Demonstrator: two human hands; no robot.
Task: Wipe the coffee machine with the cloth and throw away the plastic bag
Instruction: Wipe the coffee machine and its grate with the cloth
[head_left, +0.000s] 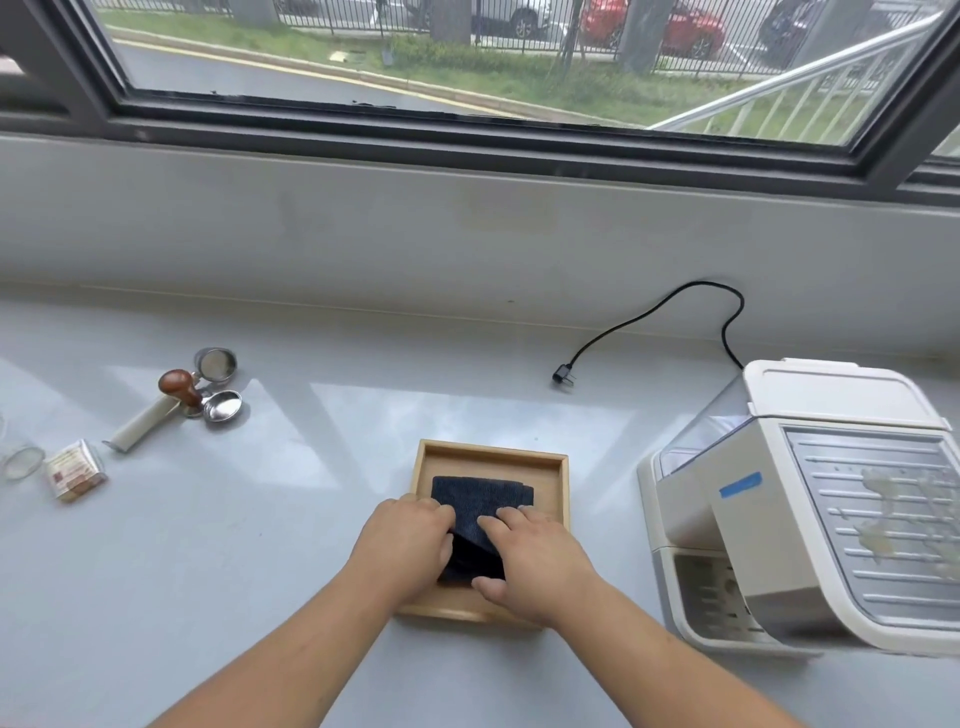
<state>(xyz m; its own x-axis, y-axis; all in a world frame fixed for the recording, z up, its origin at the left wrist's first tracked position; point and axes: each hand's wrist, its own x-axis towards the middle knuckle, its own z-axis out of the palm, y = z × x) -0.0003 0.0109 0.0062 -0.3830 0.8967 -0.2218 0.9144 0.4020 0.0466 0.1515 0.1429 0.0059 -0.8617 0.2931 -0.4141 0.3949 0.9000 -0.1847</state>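
Note:
A dark blue folded cloth (480, 493) lies in a shallow wooden tray (491, 452) at the middle of the counter. My left hand (408, 543) grips the cloth's left edge with curled fingers. My right hand (535, 558) holds its right part, with the fingers on top and the thumb at the near edge. A fold of cloth rises between the two hands. The cream coffee machine (810, 509) stands to the right of the tray, with a blue tape strip on its side. A small clear plastic packet (78, 470) lies at the far left.
A white-handled portafilter (156, 415), a wooden-knobbed tamper (179, 387) and a metal filter basket (215, 362) lie at the back left. A glass jar (21, 460) sits at the left edge. The machine's black power cord (649, 312) lies unplugged behind the tray.

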